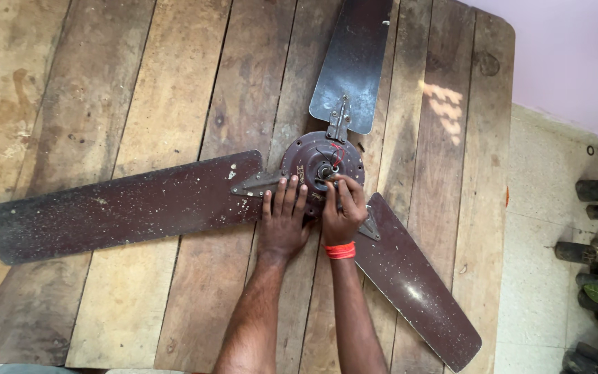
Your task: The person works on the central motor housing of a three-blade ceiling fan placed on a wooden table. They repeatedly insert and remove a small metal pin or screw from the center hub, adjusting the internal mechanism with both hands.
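Ceiling fan (243, 201) lies flat on the plank table (105, 83), three blades spread, motor hub (323, 166) directly ahead of both hands. Left hand (283, 225): open, palm down, fingers flat on the hub's near-left edge, where the long left blade (119, 208) extends leftward. Right hand (342, 211): curled, fingertips pinching at the central shaft (327, 173); it is the nearer hand to the shaft. What it pinches cannot be resolved.

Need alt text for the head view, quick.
Both hands rest on the round motor hub of a brown three-blade ceiling fan lying on a plank table: left hand flat, right hand at the centre shaft, orange wristband.
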